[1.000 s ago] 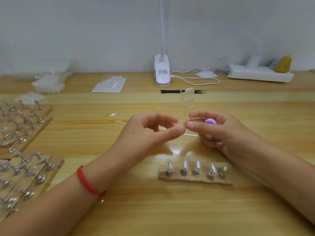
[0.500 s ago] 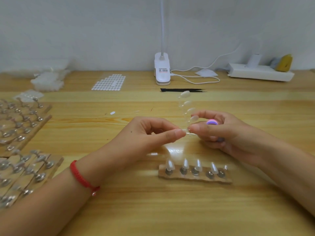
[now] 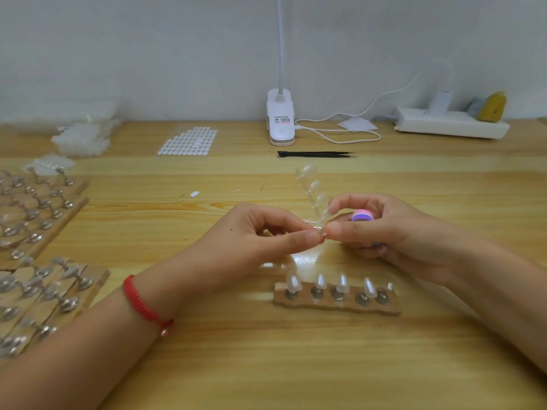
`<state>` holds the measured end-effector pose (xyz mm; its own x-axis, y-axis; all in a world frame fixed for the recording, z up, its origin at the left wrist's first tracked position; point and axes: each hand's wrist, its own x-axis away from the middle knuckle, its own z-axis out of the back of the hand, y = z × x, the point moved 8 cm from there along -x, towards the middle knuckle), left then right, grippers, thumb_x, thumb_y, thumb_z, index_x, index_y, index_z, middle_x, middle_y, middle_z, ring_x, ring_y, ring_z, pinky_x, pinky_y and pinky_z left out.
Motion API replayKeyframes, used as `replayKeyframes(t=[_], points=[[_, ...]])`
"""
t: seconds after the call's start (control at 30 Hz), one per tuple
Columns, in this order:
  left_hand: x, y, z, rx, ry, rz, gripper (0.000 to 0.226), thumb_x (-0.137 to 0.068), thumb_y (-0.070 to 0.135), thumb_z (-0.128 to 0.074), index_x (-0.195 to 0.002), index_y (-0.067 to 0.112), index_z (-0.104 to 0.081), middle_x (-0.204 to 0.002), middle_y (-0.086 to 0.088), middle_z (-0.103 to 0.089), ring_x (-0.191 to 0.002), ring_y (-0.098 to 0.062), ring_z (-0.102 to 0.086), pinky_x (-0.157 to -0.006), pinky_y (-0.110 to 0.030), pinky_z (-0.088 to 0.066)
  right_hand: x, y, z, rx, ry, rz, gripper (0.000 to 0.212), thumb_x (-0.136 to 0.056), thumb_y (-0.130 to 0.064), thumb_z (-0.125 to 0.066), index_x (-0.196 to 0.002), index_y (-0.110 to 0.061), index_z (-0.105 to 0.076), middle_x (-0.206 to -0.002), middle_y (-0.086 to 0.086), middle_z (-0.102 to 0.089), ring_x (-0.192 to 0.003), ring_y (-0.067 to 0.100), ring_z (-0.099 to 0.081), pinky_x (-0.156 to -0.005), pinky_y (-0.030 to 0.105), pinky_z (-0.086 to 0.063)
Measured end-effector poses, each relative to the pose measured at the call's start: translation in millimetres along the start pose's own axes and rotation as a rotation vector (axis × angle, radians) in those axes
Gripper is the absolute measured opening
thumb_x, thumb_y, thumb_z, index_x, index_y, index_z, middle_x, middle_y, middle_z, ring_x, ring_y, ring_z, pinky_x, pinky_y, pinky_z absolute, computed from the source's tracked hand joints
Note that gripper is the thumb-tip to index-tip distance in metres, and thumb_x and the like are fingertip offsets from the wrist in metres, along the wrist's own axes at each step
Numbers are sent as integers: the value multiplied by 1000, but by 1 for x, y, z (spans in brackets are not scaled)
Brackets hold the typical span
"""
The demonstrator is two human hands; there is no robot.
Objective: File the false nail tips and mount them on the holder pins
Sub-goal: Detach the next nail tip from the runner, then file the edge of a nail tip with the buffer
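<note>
Across the frame runs a pale wooden table [image 3: 296, 365]. At nine o'clock it carries wooden racks of metal pins [image 3: 44, 220], many of them filled.

At the centre the left hand [image 3: 251, 232] and right hand [image 3: 384, 232] meet fingertip to fingertip. At five o'clock from that meeting point, near the person, lies a short wooden holder strip [image 3: 337, 306] with five pins. Four pins bear upright clear tips. What sits on the pin at its right end is too small to tell.

Between the hands is a clear plastic stem of false nail tips [image 3: 313, 196]. Its long axis rises from the pinch toward eleven o'clock, and its tips branch toward one o'clock.

The left thumb and forefinger are closed tight on the foot of the stem, the other fingers curled loosely. The right thumb and forefinger close on the stem from three o'clock, right at the lowest tip [image 3: 327, 213]. The right hand's remaining fingers are curled round a pink-and-purple round file block [image 3: 361, 216].

The next step looks like snapping that tip free. It lies on the right hand's side, so that hand is better placed to twist it off while the left steadies the stem.
</note>
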<state>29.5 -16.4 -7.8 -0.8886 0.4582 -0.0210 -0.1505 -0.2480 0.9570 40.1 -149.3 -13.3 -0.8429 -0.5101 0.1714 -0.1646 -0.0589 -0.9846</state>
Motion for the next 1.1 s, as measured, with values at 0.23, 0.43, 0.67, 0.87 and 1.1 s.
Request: replayKeyframes(t=[0.23,0.43,0.67,0.87,1.1], points=[[0,-2,13,24,188,16,32,-58,54,-75,-75,26,-77,-83,-17,-69,-70,-11,-57,-61,-18,-44,-1,-1,9,-88,169,75,31,-47,-18,-85,-73,-21,-69,-61,-5,-51,-43,4,-33,-37,13,-28],[1,1,15,12,270,17,34,-50,54,-79,-68,24,-76,-79,-15,-72,-70,-14,-58,-68,-28,-43,0,-2,9,21,280,123,29,-42,-32,-85,-62,-25,-66,-58,-9,-50,-46,5,-34,-40,12,-31],[1,-3,20,30,278,21,35,-56,56,-80,-75,26,-75,-68,-15,-61,-63,-15,-47,-59,-22,-37,0,2,16,-53,309,94,33,-49,-26,-84,-73,-23,-63,-56,-10,-44,-44,4,-33,-38,12,-29],[5,10,22,155,293,-86,23,-60,44,-81,-69,25,-73,-55,9,-52,-52,-5,-40,-51,-11,-35,0,5,18,-42,252,18,32,-55,-15,-83,-83,-16,-66,-60,-5,-47,-44,4,-35,-37,13,-29],[7,14,17,198,346,-104,15,-66,36,-73,-71,22,-73,-62,-8,-37,-49,-8,-32,-46,-12,-30,-2,1,16,-57,302,2,33,-64,-27,-73,-93,-13,-66,-70,1,-39,-48,9,-32,-41,18,-19]])
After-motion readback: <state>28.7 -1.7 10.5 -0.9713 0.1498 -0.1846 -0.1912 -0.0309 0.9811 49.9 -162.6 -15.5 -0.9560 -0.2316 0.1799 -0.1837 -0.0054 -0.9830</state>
